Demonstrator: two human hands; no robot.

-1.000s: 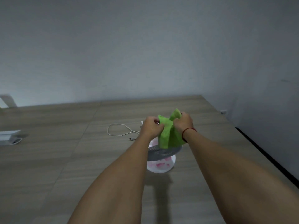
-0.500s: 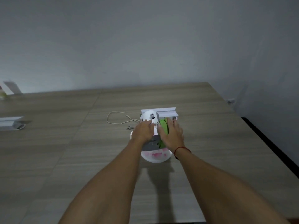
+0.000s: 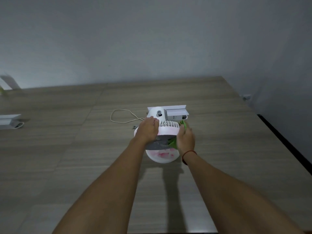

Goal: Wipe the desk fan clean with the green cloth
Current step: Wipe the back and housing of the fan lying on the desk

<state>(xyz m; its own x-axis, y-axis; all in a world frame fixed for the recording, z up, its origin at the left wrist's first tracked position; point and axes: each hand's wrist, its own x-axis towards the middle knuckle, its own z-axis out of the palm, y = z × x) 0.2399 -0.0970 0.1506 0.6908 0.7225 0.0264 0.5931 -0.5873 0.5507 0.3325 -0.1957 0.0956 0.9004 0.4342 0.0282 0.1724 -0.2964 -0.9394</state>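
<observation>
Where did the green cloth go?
In the head view the green cloth is under the right hand, pressed against the right side of the desk fan, near the middle of the table.

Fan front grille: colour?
Grey, on the otherwise white desk fan; head view, between the hands.

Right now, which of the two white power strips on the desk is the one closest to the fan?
The white power strip just behind the desk fan, near the right hand. The other strip lies at the desk's far left edge, well away.
</observation>
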